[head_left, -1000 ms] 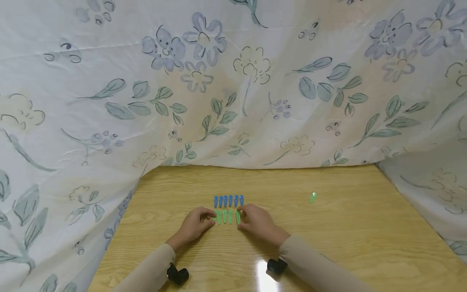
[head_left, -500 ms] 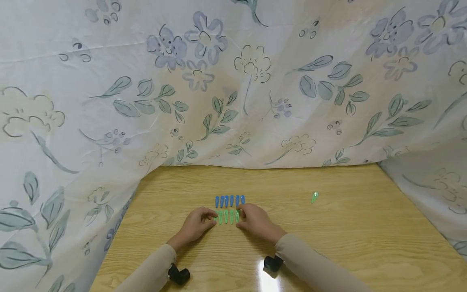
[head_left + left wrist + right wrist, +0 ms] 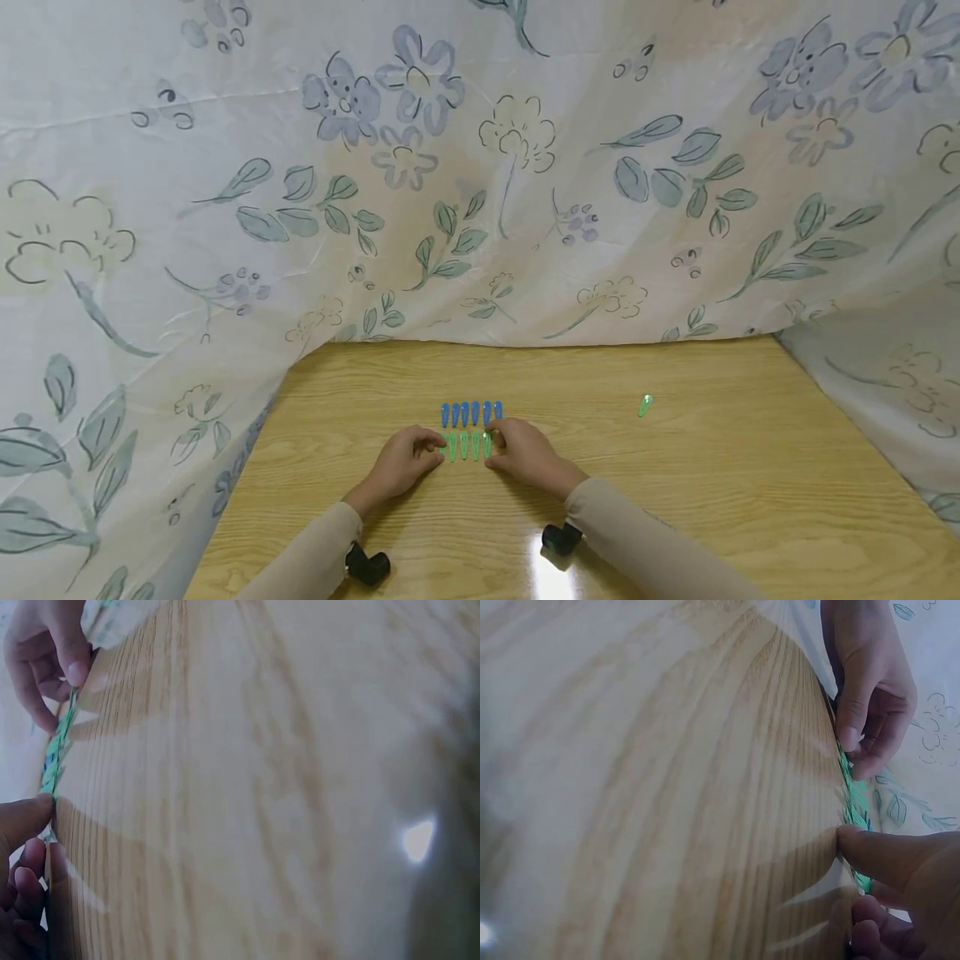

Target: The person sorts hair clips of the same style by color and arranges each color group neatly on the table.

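Note:
Several green snap hair clips (image 3: pixel 464 447) lie side by side in a short row on the wooden table, in the middle of the head view. At the row's left end, my left hand (image 3: pixel 403 460) holds the outermost green clip (image 3: pixel 444 442) between thumb and fingers. My right hand (image 3: pixel 528 454) pinches the clip at the right end (image 3: pixel 487 444) by its two ends. Just behind, several blue snap hair clips (image 3: pixel 465 413) form a parallel row. Both wrist views show the green clips (image 3: pixel 54 761) edge-on between the two hands, partly covered by fingers.
One more green hair clip (image 3: pixel 645 406) lies alone to the right on the table (image 3: pixel 720 483). A floral cloth (image 3: pixel 480 250) hangs behind the table and along its sides. Black wrist cameras (image 3: pixel 367 565) sit under both sleeves.
My right hand has slid its green clip a little to the left, bringing it up to the others in the row. The left hand has kept its place.

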`<state>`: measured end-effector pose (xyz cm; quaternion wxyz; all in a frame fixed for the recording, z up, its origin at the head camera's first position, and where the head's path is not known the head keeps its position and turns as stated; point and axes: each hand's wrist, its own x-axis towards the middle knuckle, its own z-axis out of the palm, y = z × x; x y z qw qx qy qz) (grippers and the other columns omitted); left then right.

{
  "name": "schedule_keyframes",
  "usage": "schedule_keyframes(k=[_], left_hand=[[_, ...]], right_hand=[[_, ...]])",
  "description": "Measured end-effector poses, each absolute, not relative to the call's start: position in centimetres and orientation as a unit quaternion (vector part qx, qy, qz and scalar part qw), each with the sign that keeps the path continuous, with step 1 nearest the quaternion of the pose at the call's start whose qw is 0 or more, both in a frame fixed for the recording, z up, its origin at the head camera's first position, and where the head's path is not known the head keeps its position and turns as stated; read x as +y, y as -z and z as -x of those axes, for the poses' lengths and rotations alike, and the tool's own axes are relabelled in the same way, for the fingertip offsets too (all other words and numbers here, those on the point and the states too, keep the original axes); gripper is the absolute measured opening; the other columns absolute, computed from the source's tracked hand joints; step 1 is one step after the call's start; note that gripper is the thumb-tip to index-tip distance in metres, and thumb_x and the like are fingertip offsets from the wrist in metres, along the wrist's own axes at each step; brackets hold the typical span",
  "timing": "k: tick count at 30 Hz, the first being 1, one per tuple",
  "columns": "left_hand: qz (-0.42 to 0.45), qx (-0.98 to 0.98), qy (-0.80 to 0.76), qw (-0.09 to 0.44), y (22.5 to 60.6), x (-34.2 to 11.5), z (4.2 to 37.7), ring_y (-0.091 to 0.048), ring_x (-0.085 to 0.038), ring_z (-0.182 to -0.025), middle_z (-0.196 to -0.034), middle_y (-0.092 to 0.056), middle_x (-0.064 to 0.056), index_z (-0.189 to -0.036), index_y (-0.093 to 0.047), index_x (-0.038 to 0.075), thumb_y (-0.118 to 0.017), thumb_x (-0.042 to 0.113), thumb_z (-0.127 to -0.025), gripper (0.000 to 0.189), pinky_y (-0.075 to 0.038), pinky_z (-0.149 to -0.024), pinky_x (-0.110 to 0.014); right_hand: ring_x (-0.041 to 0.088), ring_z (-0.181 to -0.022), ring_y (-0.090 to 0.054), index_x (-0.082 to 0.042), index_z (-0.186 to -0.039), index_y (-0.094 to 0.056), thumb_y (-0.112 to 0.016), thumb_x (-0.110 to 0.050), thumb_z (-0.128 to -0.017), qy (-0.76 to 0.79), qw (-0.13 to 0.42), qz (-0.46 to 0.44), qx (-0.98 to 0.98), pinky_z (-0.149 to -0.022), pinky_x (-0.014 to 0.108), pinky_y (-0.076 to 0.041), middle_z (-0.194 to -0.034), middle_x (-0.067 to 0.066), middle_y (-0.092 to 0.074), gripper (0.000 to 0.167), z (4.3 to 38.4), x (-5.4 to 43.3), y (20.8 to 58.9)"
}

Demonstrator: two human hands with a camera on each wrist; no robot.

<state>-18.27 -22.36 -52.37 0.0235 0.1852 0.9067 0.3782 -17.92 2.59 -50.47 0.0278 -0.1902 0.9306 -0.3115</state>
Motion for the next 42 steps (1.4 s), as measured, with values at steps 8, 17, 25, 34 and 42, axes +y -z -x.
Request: schedule_keyframes(k=[8,17,25,34,42], left_hand=[[-0.186,0.907,-0.377,0.028,52.2,-22.5,18.9,-0.043,-0.006,-0.065,-0.092,-0.063,0.002,-0.107,-0.075,0.015,-0.075,0.016,-0.092,0.014,-0.038,-0.059,-0.023],[-0.185,0.909,-0.372,0.026,52.2,-22.5,18.9,-0.043,-0.006,-0.066,-0.094,-0.064,0.002,-0.107,-0.076,0.016,-0.075,0.016,-0.092,0.015,-0.038,-0.059,-0.023],[-0.184,0.91,-0.37,0.021,52.3,-22.3,18.6,-0.042,-0.006,-0.065,-0.091,-0.063,0.003,-0.106,-0.076,0.016,-0.075,0.016,-0.092,0.015,-0.038,-0.059,-0.022],[-0.18,0.91,-0.373,0.02,52.6,-22.2,18.2,-0.042,-0.006,-0.065,-0.091,-0.062,0.003,-0.106,-0.076,0.016,-0.075,0.017,-0.092,0.014,-0.038,-0.059,-0.023],[-0.179,0.911,-0.372,0.02,52.5,-22.1,17.8,-0.042,-0.006,-0.065,-0.091,-0.062,0.003,-0.106,-0.076,0.016,-0.076,0.017,-0.091,0.014,-0.037,-0.059,-0.023]], right_hand=[[0.011,-0.07,-0.044,0.0,-0.123,-0.068,-0.087,-0.017,-0.078,0.309,0.024,0.193,0.931,-0.061,0.025,-0.036,-0.08,-0.001,-0.055,0.052,18.5,2.5,50.9],[0.01,-0.068,-0.042,0.0,-0.128,-0.066,-0.087,-0.017,-0.078,0.319,0.035,0.19,0.928,-0.061,0.025,-0.035,-0.078,-0.001,-0.054,0.057,18.6,2.6,50.7],[0.012,-0.072,-0.044,0.002,-0.129,-0.065,-0.087,-0.016,-0.078,0.325,0.032,0.199,0.924,-0.065,0.027,-0.039,-0.083,0.0,-0.058,0.058,18.0,3.0,50.7],[0.013,-0.082,-0.057,-0.001,-0.128,-0.066,-0.08,-0.024,-0.086,0.334,0.016,0.201,0.921,-0.073,0.032,-0.049,-0.093,0.005,-0.067,0.05,17.0,3.5,50.3],[0.015,-0.082,-0.068,-0.004,-0.13,-0.065,-0.072,-0.032,-0.094,0.35,0.026,0.181,0.919,-0.069,0.035,-0.054,-0.106,0.011,-0.071,0.046,15.8,4.4,49.4]])
